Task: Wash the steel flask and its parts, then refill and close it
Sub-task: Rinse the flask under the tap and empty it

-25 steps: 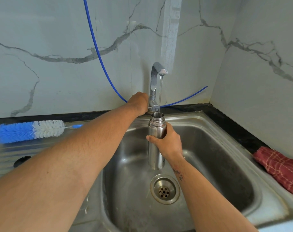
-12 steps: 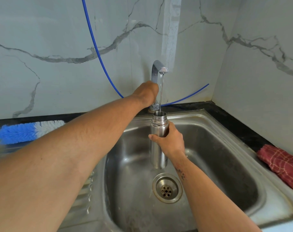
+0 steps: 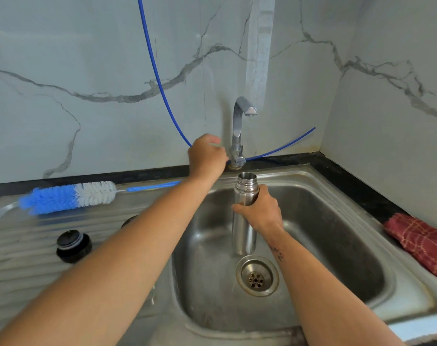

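Held the steel flask [image 3: 245, 213] upright over the sink [image 3: 337, 221] middle, right hand [image 3: 261, 211] wrapped round it, mouth under the tap [image 3: 240, 126] for water. Left hand [image 3: 206, 158] curled by the tap handle. Left the black cap [image 3: 74, 245] on the left drainboard.

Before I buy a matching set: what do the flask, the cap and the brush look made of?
Flask: brushed steel, judging by its dull grey sheen and reflections. Cap: apparently black plastic, glossy top with a pale ring. Brush: blue and white bristles, likely synthetic, on a thin wire with a blue handle.
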`<action>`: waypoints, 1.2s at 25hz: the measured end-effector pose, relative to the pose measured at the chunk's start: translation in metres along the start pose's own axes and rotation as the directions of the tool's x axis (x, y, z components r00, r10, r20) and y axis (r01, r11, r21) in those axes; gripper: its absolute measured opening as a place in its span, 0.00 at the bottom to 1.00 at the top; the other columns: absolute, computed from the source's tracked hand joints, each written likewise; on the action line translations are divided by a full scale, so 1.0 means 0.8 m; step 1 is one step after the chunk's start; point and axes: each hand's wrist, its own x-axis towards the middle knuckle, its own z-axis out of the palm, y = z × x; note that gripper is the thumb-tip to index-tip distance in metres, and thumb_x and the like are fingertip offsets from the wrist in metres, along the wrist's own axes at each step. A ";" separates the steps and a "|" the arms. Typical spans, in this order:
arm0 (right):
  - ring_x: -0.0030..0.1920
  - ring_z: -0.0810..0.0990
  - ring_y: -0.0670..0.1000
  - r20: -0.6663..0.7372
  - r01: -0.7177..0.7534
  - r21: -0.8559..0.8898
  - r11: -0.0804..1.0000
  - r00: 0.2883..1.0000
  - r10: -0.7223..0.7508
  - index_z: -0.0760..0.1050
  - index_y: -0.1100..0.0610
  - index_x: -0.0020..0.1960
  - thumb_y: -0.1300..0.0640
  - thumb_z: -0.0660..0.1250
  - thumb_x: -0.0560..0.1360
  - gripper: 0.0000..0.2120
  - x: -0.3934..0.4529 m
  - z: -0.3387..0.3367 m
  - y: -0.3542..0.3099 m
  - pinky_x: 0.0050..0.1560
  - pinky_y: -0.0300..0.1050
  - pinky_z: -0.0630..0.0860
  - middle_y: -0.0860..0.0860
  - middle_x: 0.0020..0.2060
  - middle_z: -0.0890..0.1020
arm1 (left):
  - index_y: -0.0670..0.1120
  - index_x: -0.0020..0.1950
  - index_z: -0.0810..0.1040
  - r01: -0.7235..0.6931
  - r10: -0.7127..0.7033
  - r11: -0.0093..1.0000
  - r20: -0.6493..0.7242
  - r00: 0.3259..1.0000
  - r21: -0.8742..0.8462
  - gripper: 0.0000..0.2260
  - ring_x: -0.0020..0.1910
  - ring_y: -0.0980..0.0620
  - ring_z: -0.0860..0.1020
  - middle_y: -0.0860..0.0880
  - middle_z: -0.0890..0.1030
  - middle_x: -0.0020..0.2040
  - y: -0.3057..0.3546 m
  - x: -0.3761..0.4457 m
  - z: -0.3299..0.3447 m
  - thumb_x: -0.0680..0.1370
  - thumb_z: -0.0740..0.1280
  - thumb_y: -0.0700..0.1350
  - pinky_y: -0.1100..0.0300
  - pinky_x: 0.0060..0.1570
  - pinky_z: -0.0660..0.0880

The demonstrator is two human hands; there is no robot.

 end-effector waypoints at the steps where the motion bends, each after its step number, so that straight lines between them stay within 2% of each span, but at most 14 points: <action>1: 0.47 0.81 0.49 -0.017 0.008 0.001 1.000 1.000 -0.008 0.69 0.50 0.61 0.48 0.79 0.68 0.27 -0.003 -0.002 -0.004 0.53 0.51 0.80 0.44 0.45 0.80 | 0.48 0.51 0.81 -0.009 0.010 0.997 0.023 1.000 -0.072 0.08 0.39 0.50 0.84 0.45 0.86 0.42 -0.006 -0.033 -0.022 0.77 0.65 0.37 0.55 0.47 0.82; 3: 0.48 0.81 0.50 -0.062 0.047 -0.003 0.999 0.997 -0.047 0.69 0.50 0.61 0.47 0.78 0.68 0.27 -0.011 -0.005 -0.011 0.53 0.51 0.80 0.45 0.47 0.80 | 0.48 0.43 0.81 -0.037 0.055 0.995 0.207 0.977 -0.087 0.04 0.31 0.50 0.81 0.46 0.84 0.33 -0.027 -0.100 -0.063 0.76 0.67 0.41 0.55 0.42 0.79; 5: 0.49 0.80 0.50 -0.067 0.051 0.005 0.999 0.997 -0.050 0.69 0.50 0.61 0.47 0.78 0.68 0.27 -0.018 -0.006 -0.016 0.53 0.49 0.78 0.46 0.49 0.81 | 0.46 0.39 0.82 -0.022 0.001 0.999 0.420 0.908 0.045 0.06 0.31 0.49 0.83 0.46 0.84 0.31 -0.055 -0.150 -0.094 0.77 0.71 0.43 0.54 0.40 0.80; 7: 0.50 0.81 0.51 -0.039 0.046 -0.035 0.998 0.998 -0.047 0.70 0.51 0.60 0.47 0.78 0.68 0.26 -0.024 -0.006 -0.020 0.53 0.50 0.79 0.46 0.48 0.81 | 0.48 0.37 0.82 -0.075 -0.049 0.977 0.549 0.834 0.201 0.10 0.32 0.51 0.84 0.50 0.84 0.30 -0.086 -0.173 -0.108 0.78 0.72 0.44 0.56 0.40 0.81; 9: 0.48 0.81 0.50 -0.073 0.078 -0.034 0.996 0.994 -0.080 0.69 0.49 0.57 0.46 0.78 0.68 0.24 -0.028 -0.008 -0.027 0.51 0.49 0.79 0.44 0.45 0.79 | 0.49 0.36 0.82 -0.199 -0.052 0.926 0.632 0.773 0.320 0.10 0.30 0.59 0.80 0.56 0.81 0.28 -0.104 -0.174 -0.108 0.78 0.73 0.46 0.57 0.41 0.80; 12: 0.48 0.82 0.49 -0.063 0.087 -0.036 0.996 0.994 -0.089 0.69 0.50 0.58 0.46 0.78 0.68 0.25 -0.032 -0.010 -0.032 0.52 0.51 0.80 0.44 0.45 0.79 | 0.48 0.36 0.82 -0.268 -0.036 0.887 0.635 0.772 0.375 0.10 0.28 0.63 0.76 0.62 0.77 0.25 -0.112 -0.170 -0.102 0.78 0.74 0.47 0.62 0.39 0.76; 15: 0.48 0.82 0.48 -0.077 0.104 -0.058 0.993 0.991 -0.108 0.69 0.49 0.58 0.46 0.78 0.68 0.25 -0.038 -0.008 -0.032 0.52 0.50 0.81 0.43 0.45 0.80 | 0.47 0.37 0.83 -0.300 -0.026 0.868 0.639 0.769 0.396 0.10 0.29 0.62 0.75 0.58 0.77 0.27 -0.114 -0.171 -0.100 0.77 0.74 0.47 0.67 0.36 0.71; 17: 0.48 0.82 0.48 -0.051 0.108 -0.064 0.992 0.992 -0.111 0.69 0.49 0.58 0.46 0.78 0.68 0.26 -0.039 -0.005 -0.032 0.53 0.52 0.82 0.44 0.46 0.81 | 0.48 0.37 0.83 -0.342 -0.035 0.860 0.712 0.701 0.379 0.09 0.30 0.61 0.76 0.57 0.78 0.29 -0.114 -0.173 -0.110 0.76 0.75 0.48 0.68 0.36 0.70; 20: 0.48 0.82 0.49 -0.056 0.129 -0.077 0.989 0.989 -0.133 0.70 0.50 0.59 0.45 0.78 0.68 0.27 -0.043 -0.003 -0.033 0.53 0.51 0.81 0.45 0.47 0.81 | 0.50 0.41 0.85 -0.445 -0.089 0.825 0.858 0.506 0.348 0.05 0.34 0.61 0.78 0.58 0.82 0.33 -0.106 -0.175 -0.132 0.73 0.77 0.50 0.65 0.38 0.74; 22: 0.49 0.82 0.49 -0.048 0.135 -0.062 0.989 0.989 -0.138 0.70 0.50 0.61 0.45 0.78 0.68 0.27 -0.043 -0.004 -0.034 0.51 0.50 0.81 0.45 0.47 0.81 | 0.51 0.42 0.86 -0.473 -0.135 0.810 0.895 0.425 0.346 0.05 0.36 0.62 0.79 0.58 0.84 0.37 -0.099 -0.175 -0.142 0.72 0.78 0.51 0.64 0.41 0.75; 25: 0.47 0.81 0.47 -0.029 0.141 -0.097 0.985 0.989 -0.144 0.70 0.50 0.60 0.45 0.78 0.69 0.26 -0.047 -0.008 -0.033 0.50 0.48 0.80 0.43 0.45 0.80 | 0.50 0.41 0.86 -0.495 -0.170 0.794 0.910 0.378 0.353 0.08 0.38 0.60 0.80 0.56 0.85 0.37 -0.088 -0.176 -0.148 0.71 0.79 0.53 0.61 0.43 0.77; 30: 0.45 0.80 0.46 -0.011 0.138 -0.103 0.985 0.990 -0.140 0.70 0.50 0.61 0.46 0.78 0.69 0.27 -0.044 -0.009 -0.032 0.49 0.47 0.79 0.43 0.45 0.79 | 0.48 0.36 0.83 -0.443 -0.239 0.805 0.900 0.365 0.394 0.13 0.34 0.58 0.78 0.50 0.84 0.38 -0.086 -0.175 -0.153 0.70 0.79 0.56 0.55 0.42 0.78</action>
